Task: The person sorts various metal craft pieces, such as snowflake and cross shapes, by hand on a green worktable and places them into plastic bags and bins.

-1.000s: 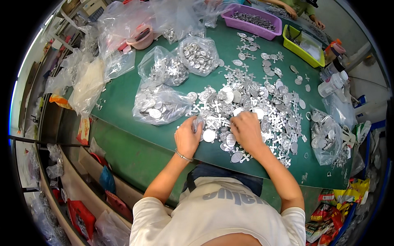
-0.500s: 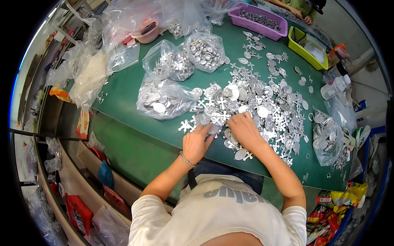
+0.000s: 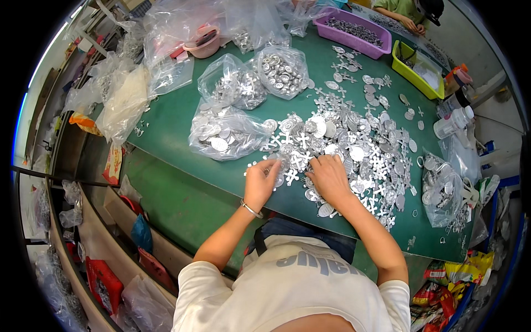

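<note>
A spread pile of silver-coloured oval medals and small crosses (image 3: pixel 357 153) lies near the table's front edge. At its left edge is my left hand (image 3: pixel 261 180), wearing a bracelet, with thumb and fingers closed beside some medals; what is between the fingertips is too small to make out. My right hand (image 3: pixel 332 178) rests on the front of the pile, fingers curled down and drawn together among the pieces. Its fingertips are partly hidden, so any piece they pinch cannot be named. Left of the pile sits a clear plastic bag of oval medals (image 3: pixel 221 138).
Further bags of metal pieces (image 3: pixel 281 71) stand behind on the green table (image 3: pixel 171 130). A purple tray (image 3: pixel 354 39), a lime basket (image 3: pixel 417 72), white bottle (image 3: pixel 453 123) and pink bowl (image 3: pixel 204 47) line the back and right. A co-worker's hands (image 3: pixel 414 25) show beyond.
My left hand has shifted slightly left and up along the pile's edge, away from my right hand. The right hand stays on the pile with its fingers a little more curled.
</note>
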{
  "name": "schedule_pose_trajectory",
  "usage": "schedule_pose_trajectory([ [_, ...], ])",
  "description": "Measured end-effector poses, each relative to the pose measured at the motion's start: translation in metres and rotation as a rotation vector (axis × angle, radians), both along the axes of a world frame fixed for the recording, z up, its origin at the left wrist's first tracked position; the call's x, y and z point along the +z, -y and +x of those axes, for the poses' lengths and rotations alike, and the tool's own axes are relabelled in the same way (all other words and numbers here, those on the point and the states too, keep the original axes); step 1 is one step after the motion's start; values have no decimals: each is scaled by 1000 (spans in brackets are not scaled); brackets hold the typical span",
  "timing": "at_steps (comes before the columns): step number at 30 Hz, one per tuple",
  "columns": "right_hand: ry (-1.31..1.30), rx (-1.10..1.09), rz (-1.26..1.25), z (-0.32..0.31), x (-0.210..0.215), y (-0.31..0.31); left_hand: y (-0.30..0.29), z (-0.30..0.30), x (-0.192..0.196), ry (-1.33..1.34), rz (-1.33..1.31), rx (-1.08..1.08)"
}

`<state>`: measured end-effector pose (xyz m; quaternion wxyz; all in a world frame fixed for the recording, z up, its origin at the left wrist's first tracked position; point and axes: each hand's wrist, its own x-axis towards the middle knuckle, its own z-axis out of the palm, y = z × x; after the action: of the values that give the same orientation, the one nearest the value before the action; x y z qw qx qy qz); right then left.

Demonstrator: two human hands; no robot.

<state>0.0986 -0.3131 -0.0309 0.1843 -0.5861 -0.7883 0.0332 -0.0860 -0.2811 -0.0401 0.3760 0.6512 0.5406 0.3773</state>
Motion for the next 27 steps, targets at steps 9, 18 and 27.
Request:
schedule_pose_trajectory([
  [9, -1663, -253, -408, 38, 4, 1, -4, 13, 19, -363, 272, -145],
  [18, -2097, -243, -577, 86, 5, 7, -69, 66, 24, -499, 301, -326],
  [27, -1506, -491, -400, 94, 14, 3, -109, 83, 6, -699, 244, -272],
])
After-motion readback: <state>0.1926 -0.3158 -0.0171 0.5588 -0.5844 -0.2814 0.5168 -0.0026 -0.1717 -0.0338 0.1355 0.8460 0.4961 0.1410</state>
